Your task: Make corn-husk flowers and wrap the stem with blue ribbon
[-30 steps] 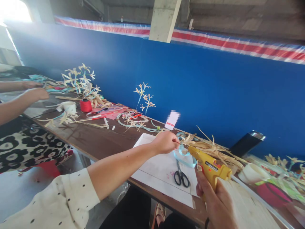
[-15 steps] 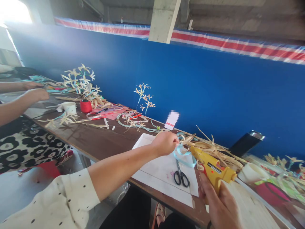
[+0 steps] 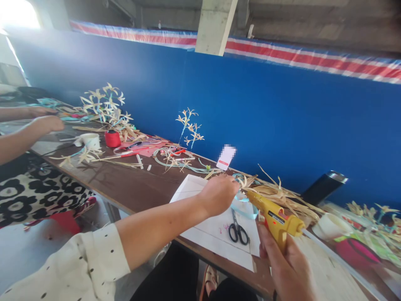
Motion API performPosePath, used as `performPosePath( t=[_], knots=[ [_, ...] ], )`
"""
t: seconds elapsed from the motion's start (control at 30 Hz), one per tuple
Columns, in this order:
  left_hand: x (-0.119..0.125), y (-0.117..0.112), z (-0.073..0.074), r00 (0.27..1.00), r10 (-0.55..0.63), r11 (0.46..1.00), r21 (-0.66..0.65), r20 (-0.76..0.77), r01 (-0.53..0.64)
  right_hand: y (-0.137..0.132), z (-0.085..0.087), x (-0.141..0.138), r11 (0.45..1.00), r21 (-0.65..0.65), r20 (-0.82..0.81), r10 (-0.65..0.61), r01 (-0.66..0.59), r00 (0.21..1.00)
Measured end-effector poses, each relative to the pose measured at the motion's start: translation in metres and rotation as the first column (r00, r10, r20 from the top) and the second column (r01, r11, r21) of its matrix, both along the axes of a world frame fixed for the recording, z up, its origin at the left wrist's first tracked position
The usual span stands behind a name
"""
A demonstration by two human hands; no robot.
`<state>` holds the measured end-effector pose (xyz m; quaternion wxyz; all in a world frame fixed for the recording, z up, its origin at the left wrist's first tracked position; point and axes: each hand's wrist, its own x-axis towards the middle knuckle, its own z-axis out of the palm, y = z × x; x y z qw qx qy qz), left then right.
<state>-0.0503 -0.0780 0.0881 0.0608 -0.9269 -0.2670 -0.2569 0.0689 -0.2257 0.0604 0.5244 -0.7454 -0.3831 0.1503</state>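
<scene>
My right hand (image 3: 286,263) is wrapped round the handle of a yellow hot glue gun (image 3: 275,217). Its nozzle points left, close to the fingers of my left hand (image 3: 221,192). Those fingers are pinched together at a pale dried-husk flower (image 3: 246,182), whose stem they hide. A light blue ribbon (image 3: 249,209) loops below the flower, over a white paper-lined tray (image 3: 208,225). Black-handled scissors (image 3: 238,233) lie on the paper beneath my hands. From the back of the glue gun a white glue stick (image 3: 332,251) runs down to the right.
Dry husk strips (image 3: 288,196) and a black flask (image 3: 324,188) lie along the blue wall. A white tape roll (image 3: 332,225) sits at right. Husk flowers (image 3: 105,104), a red thread spool (image 3: 112,139) and pens stand or lie further left. A co-worker's hands (image 3: 46,121) are at far left.
My left hand has shifted slightly right and turned, covering more of the ribbon. The glue gun has moved a little left, its nozzle nearer my left fingers.
</scene>
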Motion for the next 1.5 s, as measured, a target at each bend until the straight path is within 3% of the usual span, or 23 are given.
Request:
performPosePath(
  t=[0.7,1.5],
  knots=[
    [0.003,-0.008,-0.001,0.997,-0.013,0.988,0.155,-0.074,0.025,0.003,-0.013,0.017,0.995,-0.099,0.172,-0.006,0.023,0.985],
    [0.001,-0.010,0.001,0.996,-0.004,0.994,0.106,-0.087,0.013,0.001,-0.011,0.016,0.996,-0.084,0.157,-0.012,0.026,0.987]
  ],
)
